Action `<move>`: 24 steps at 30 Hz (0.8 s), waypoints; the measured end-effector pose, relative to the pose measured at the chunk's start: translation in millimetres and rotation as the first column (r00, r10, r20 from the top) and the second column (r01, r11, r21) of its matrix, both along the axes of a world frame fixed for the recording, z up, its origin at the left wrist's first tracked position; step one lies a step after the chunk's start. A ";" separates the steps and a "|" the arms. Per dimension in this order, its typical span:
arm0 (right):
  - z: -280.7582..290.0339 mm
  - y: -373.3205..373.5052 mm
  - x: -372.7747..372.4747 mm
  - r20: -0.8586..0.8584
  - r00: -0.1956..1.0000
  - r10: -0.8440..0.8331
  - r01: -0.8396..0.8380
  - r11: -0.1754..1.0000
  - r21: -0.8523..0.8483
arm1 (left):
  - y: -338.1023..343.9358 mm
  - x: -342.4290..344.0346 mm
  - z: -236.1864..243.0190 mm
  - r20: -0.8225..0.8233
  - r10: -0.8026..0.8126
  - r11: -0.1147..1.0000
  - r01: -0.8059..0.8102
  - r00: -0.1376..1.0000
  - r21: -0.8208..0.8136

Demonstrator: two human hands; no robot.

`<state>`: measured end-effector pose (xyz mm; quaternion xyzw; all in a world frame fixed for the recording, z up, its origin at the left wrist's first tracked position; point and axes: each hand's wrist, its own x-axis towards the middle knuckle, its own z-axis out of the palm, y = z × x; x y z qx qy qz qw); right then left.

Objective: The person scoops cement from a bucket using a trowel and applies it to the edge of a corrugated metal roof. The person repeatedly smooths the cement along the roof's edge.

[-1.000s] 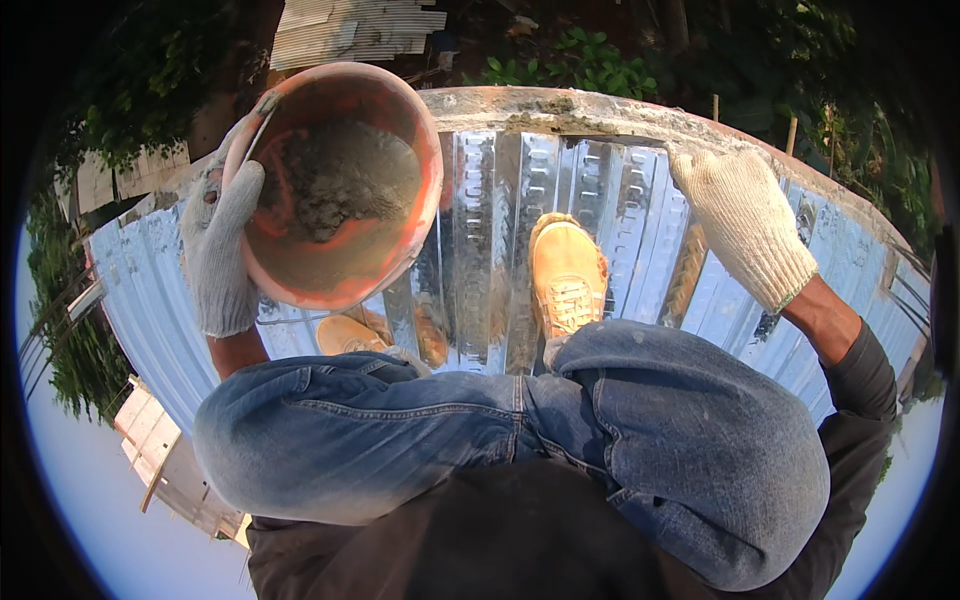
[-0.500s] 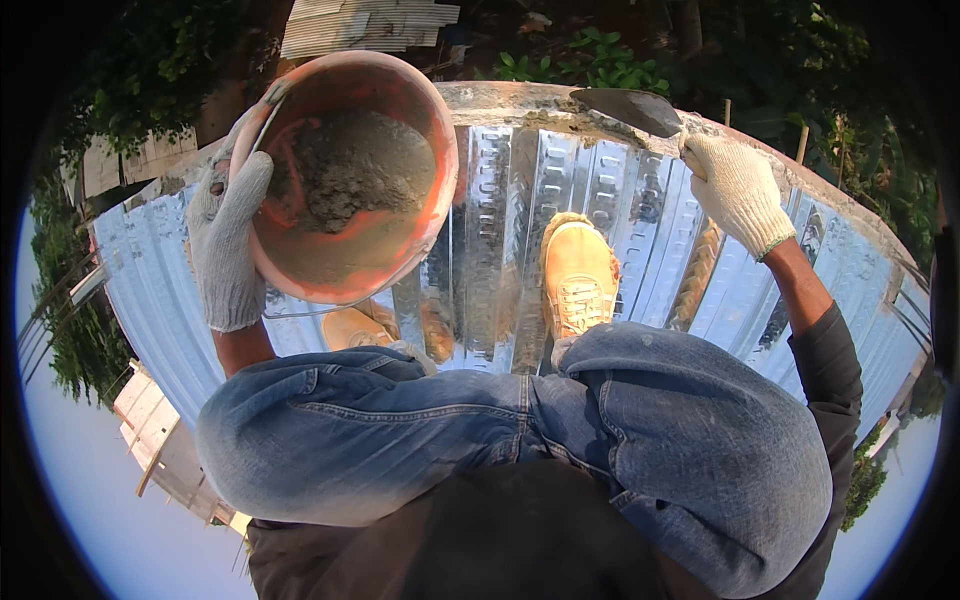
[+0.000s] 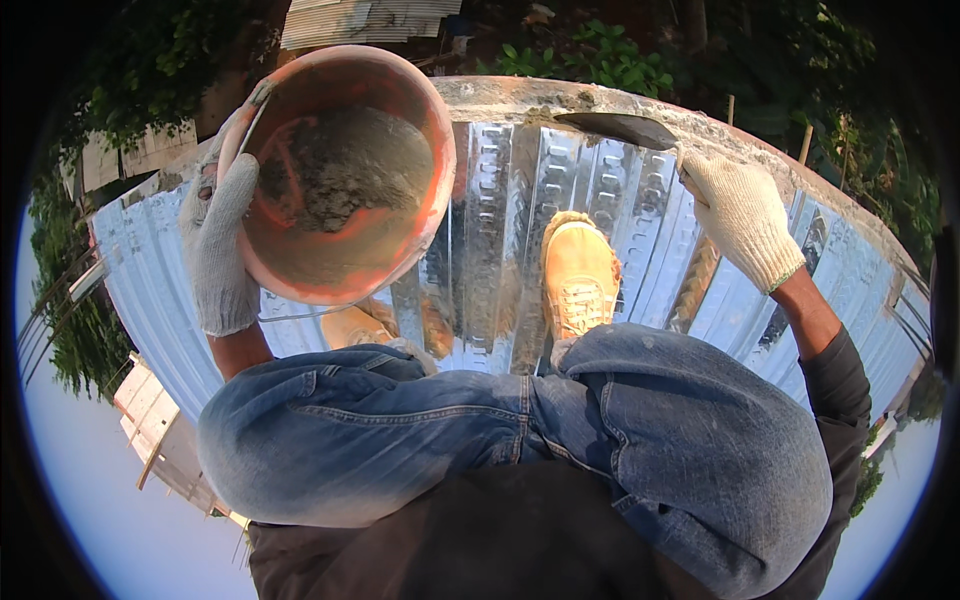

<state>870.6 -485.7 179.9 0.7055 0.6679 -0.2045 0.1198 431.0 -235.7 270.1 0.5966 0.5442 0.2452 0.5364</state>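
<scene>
My left hand, in a whitish knit glove, grips the rim of an orange bucket that is tipped toward me. Grey wet mortar lies inside it. In my gloved right hand is a trowel, its handle mostly hidden by the fingers. The dark blade points left, along the inner side of the mortar-covered wall edge. Some mortar sits on that edge just beyond the blade.
Shiny ribbed metal sheeting spreads under my tan shoes. The wall's edge curves around the far side, with green plants below it. Thin stakes rise beyond it at the right. Rods jut out at the far left.
The trowel has come slightly left and nearer me, its blade now lower against the wall's inner edge. My right hand shifted a little nearer. The bucket moved slightly left and away.
</scene>
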 end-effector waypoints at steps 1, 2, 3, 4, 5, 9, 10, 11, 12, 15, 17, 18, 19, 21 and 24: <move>-1.0 -1.3 -3.1 -0.001 1.000 0.012 -0.012 1.000 0.025 | -0.6 0.7 -0.9 -0.004 -0.006 1.000 0.006 1.000 0.001; 0.1 -2.2 -6.5 0.034 0.998 0.057 -0.058 0.998 0.035 | 0.5 1.4 -1.3 -0.010 -0.013 1.000 0.013 1.000 0.003; 2.4 -2.6 -11.6 0.070 0.992 0.102 -0.105 0.993 0.045 | 1.2 2.4 -3.0 -0.017 -0.020 1.000 0.020 1.000 0.007; 7.8 -0.1 -16.0 0.110 0.983 0.145 -0.151 0.987 0.054 | 2.8 1.9 -3.3 -0.026 -0.025 1.000 0.025 0.999 0.008; 12.7 2.8 -19.4 0.128 0.975 0.180 -0.183 0.983 0.009 | 4.3 0.3 -3.7 -0.040 -0.027 1.000 0.027 0.999 0.012; 33.7 7.9 -23.6 0.180 0.943 0.281 -0.265 0.958 -0.109 | 6.2 1.3 -2.1 -0.058 -0.039 0.999 0.041 0.998 0.031; 38.2 6.9 -24.8 0.184 0.936 0.299 -0.280 0.952 -0.123 | 4.8 4.4 0.1 -0.049 -0.045 0.998 0.047 0.998 0.038; 42.9 5.7 -25.2 0.191 0.934 0.301 -0.278 0.951 -0.139 | 3.6 5.7 1.5 -0.039 -0.050 0.998 0.052 0.998 0.043; 47.5 3.9 -24.9 0.197 0.932 0.303 -0.276 0.949 -0.155 | 3.8 4.1 0.9 -0.036 -0.043 0.998 0.045 0.998 0.040; 61.1 -2.4 -21.7 0.205 0.942 0.267 -0.237 0.959 -0.156 | 4.5 -3.1 -3.4 -0.023 -0.015 1.000 0.016 1.000 0.023; 66.5 -15.8 -12.0 0.159 0.962 0.223 -0.224 0.974 -0.010 | 4.3 -7.9 -6.3 -0.015 0.009 1.000 -0.009 1.000 0.008; 68.3 -26.4 -1.3 0.107 0.972 0.210 -0.223 0.966 0.128 | 4.4 -11.4 -7.0 -0.029 0.021 1.000 -0.021 0.999 0.011; 71.4 -29.4 2.4 0.053 0.978 0.202 -0.209 0.942 0.261 | 4.5 -13.5 -7.9 -0.045 0.031 0.999 -0.030 0.999 0.011; 66.6 -22.3 1.8 0.098 0.976 0.194 -0.212 0.948 0.239 | 4.5 -17.1 -8.7 -0.054 0.035 0.999 -0.035 0.998 0.007; 50.4 4.2 -11.6 0.155 0.974 0.164 -0.190 0.968 0.166 | 5.1 -14.8 -11.2 -0.036 0.003 1.000 -0.003 0.999 -0.004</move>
